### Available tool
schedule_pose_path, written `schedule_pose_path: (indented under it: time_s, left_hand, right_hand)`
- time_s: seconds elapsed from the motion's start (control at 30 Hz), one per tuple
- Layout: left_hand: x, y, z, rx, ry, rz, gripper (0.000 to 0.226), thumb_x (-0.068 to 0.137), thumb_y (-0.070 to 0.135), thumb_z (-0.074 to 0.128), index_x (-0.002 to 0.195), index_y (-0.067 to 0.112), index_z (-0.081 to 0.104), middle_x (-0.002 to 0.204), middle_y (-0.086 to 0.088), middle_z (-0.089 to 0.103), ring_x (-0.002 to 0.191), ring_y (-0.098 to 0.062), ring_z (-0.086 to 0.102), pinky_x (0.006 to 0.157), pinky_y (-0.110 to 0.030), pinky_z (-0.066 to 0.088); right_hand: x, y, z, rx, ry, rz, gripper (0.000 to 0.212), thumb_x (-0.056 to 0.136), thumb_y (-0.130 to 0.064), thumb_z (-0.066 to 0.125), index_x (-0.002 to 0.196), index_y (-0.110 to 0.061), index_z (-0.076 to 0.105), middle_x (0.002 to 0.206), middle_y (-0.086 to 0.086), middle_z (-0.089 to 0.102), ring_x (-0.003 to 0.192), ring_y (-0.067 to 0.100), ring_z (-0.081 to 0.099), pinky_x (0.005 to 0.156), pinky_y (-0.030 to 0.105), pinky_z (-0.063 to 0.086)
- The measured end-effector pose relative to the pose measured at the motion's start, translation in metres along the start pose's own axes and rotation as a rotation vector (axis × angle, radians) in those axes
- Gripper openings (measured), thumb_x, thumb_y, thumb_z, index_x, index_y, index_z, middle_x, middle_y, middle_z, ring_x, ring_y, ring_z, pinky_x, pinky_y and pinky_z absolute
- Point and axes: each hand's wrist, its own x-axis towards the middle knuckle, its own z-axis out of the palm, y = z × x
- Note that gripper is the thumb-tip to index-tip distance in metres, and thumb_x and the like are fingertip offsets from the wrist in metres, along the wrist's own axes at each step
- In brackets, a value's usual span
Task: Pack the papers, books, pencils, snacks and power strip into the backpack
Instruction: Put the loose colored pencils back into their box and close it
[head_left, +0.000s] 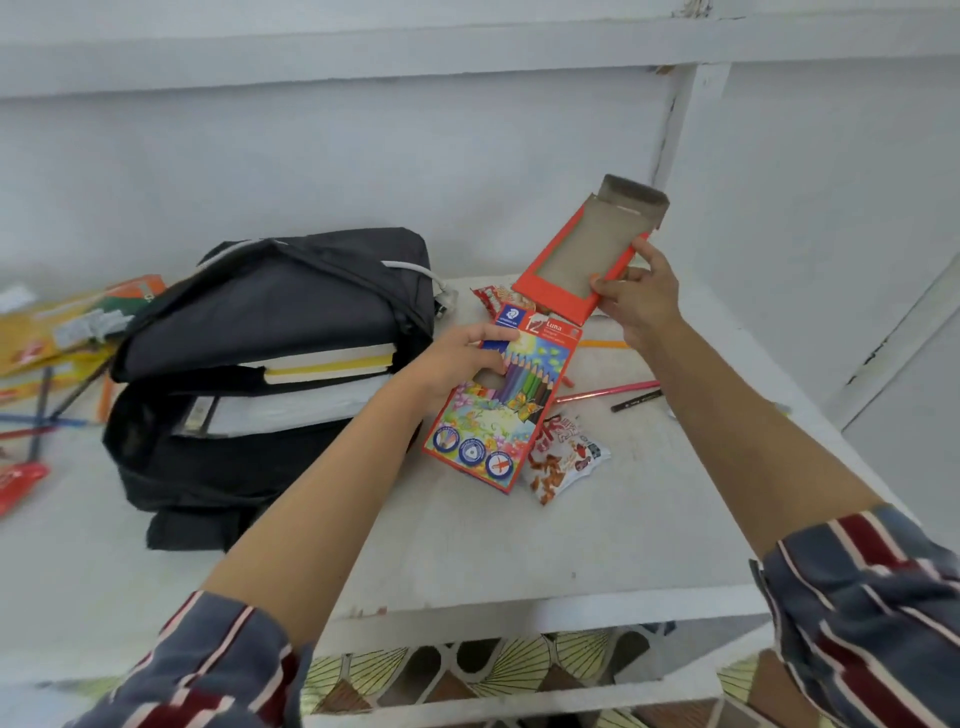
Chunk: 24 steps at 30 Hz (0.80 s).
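Two pencil boxes: full one (501, 400) in left grip (457, 364), empty one (587, 254) in right grip (636, 301).

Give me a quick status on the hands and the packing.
Left hand holds pencil box; right hand holds empty red sleeve. Backpack open, books inside. Loose pencils and snack still on table.

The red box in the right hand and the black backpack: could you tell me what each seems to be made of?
The red box looks like thin printed cardboard: bare grey-brown board shows inside and on its open flap. The black backpack seems woven synthetic fabric, matte, sagging in soft folds; the exact fibre cannot be told.
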Motion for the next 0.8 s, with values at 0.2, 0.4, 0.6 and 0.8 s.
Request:
schedule_pose_path:
  time_s: [0.2, 0.4, 0.6, 0.8]
  left_hand:
    - [-0.013, -0.005, -0.007, 0.059, -0.012, -0.006, 0.028, 0.088, -0.006, 0.053, 0.108, 0.013, 0.057, 0.105, -0.012, 0.062, 0.096, -0.031, 0.062, 0.077, -0.034, 0.054]
    - [-0.011, -0.007, -0.003, 0.028, -0.01, -0.016, 0.027, 0.088, -0.006, 0.053, 0.103, 0.015, 0.058, 0.094, -0.004, 0.064, 0.083, -0.022, 0.064, 0.062, -0.024, 0.056]
    - [-0.005, -0.009, -0.004, 0.013, 0.086, -0.009, 0.025, 0.087, -0.004, 0.055, 0.1, 0.017, 0.059, 0.093, -0.005, 0.066, 0.078, -0.02, 0.065, 0.059, -0.024, 0.055]
    - [-0.001, -0.008, 0.001, 0.022, 0.128, 0.006, 0.026, 0.087, -0.002, 0.057, 0.102, 0.018, 0.059, 0.089, -0.002, 0.066, 0.074, -0.018, 0.065, 0.057, -0.021, 0.055]
  right_hand:
    - [-0.018, 0.013, 0.005, -0.017, -0.028, 0.007, 0.084, 0.074, 0.015, 0.066, 0.143, -0.018, 0.03, 0.084, 0.006, 0.051, 0.079, 0.018, 0.06, 0.058, 0.031, 0.056]
    - [-0.02, 0.014, 0.005, -0.013, -0.031, 0.006, 0.094, 0.075, 0.013, 0.067, 0.148, -0.019, 0.017, 0.092, 0.005, 0.048, 0.085, 0.017, 0.058, 0.061, 0.031, 0.056]
    - [-0.018, 0.016, 0.0, -0.041, -0.043, 0.034, 0.093, 0.073, 0.015, 0.067, 0.147, -0.02, 0.023, 0.089, 0.003, 0.047, 0.081, 0.013, 0.058, 0.058, 0.029, 0.054]
    - [-0.018, 0.018, -0.001, -0.131, -0.156, 0.053, 0.093, 0.074, 0.012, 0.068, 0.147, -0.02, 0.021, 0.096, 0.009, 0.05, 0.092, 0.021, 0.057, 0.066, 0.034, 0.057]
